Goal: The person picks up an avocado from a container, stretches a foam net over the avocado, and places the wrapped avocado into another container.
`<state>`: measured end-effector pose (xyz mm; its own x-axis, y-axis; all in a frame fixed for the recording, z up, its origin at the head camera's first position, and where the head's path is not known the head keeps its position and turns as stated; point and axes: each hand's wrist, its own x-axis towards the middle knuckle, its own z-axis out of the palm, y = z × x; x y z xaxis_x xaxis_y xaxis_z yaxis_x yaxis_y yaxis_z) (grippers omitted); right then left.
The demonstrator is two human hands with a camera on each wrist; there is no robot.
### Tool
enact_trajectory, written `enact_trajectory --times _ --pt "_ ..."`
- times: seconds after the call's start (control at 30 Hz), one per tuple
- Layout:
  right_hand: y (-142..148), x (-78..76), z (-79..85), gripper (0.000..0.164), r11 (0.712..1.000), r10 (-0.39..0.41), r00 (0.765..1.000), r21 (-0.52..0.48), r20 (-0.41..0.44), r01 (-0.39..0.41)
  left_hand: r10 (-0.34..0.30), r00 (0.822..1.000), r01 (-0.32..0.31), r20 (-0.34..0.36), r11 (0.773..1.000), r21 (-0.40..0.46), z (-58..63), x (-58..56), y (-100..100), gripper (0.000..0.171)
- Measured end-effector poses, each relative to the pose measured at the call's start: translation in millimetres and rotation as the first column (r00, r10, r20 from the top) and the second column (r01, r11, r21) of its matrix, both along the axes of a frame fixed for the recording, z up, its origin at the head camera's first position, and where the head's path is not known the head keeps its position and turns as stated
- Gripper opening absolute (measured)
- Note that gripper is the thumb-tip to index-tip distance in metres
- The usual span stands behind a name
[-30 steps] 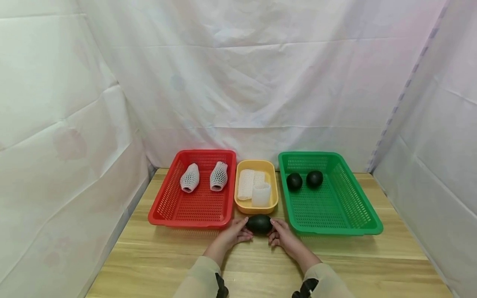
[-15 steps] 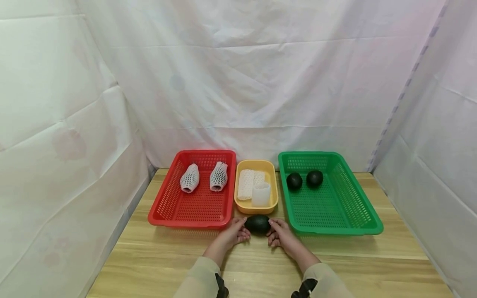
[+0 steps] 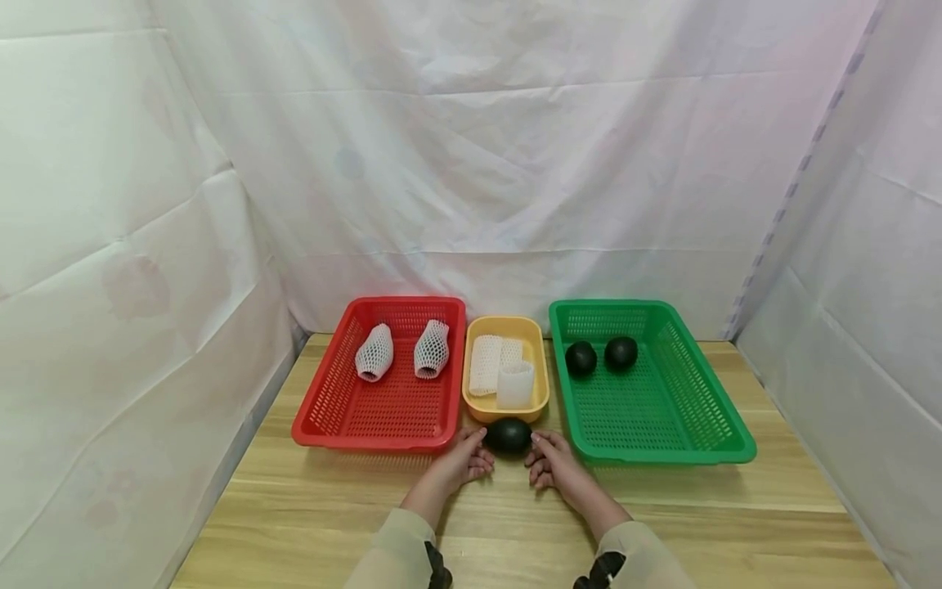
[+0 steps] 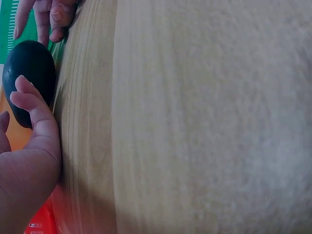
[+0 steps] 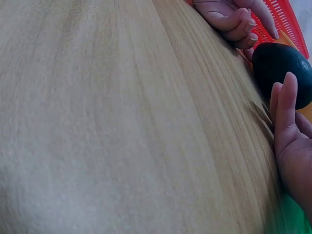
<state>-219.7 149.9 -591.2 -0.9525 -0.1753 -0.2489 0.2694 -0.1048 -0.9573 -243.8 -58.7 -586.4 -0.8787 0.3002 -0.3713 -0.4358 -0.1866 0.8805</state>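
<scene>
While the left hand pinches one end with its fingertips and the right hand pinches the other, a dark fruit is held sideways in the lower centre of the head frame, just in front of the yellow tray. On both hands the remaining fingers are bent, below the grasped ends. Whether the fruit touches the wooden table cannot be told. It appears at the upper left of the left wrist frame and at the upper right of the right wrist frame.

Inside the tray, near the centre of the head frame, are white foam nets, one standing at the front right. Left of centre, a red basket holds two net-wrapped pieces, apart from each other. Right of centre, a green basket holds two dark balls near its back left corner, with a narrow gap between them. Beige sleeves enter from the bottom edge. White cloth fills the top and both sides.
</scene>
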Motion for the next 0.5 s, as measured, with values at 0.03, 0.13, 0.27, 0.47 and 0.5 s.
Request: enact_trajectory --times 0.03,0.13,0.27,0.47,0.5 --pt "0 0.4 0.4 0.05 1.0 -0.001 1.0 -0.001 0.002 0.001 0.0 1.0 0.0 -0.002 1.0 0.002 0.6 0.6 0 0.039" --pt "0 1.4 2.0 0.051 1.0 -0.006 1.0 -0.002 0.003 0.006 0.004 1.0 -0.004 -0.002 1.0 0.004 2.4 1.8 0 0.039" --pt "0 2.3 4.2 0.051 1.0 -0.018 1.0 0.0 -0.011 0.018 0.017 1.0 -0.017 -0.009 1.0 0.011 4.5 2.3 1 0.032" --pt "1 7.7 2.9 0.05 0.999 -0.046 0.999 -0.001 -0.019 0.046 0.112 0.994 -0.112 0.002 0.993 0.03 5.3 9.5 1 0.03" --pt "1 9.1 2.6 0.05 0.999 -0.053 0.999 -0.002 -0.013 0.053 0.132 0.991 -0.132 0.003 0.991 0.032 5.3 11.7 1 0.032"
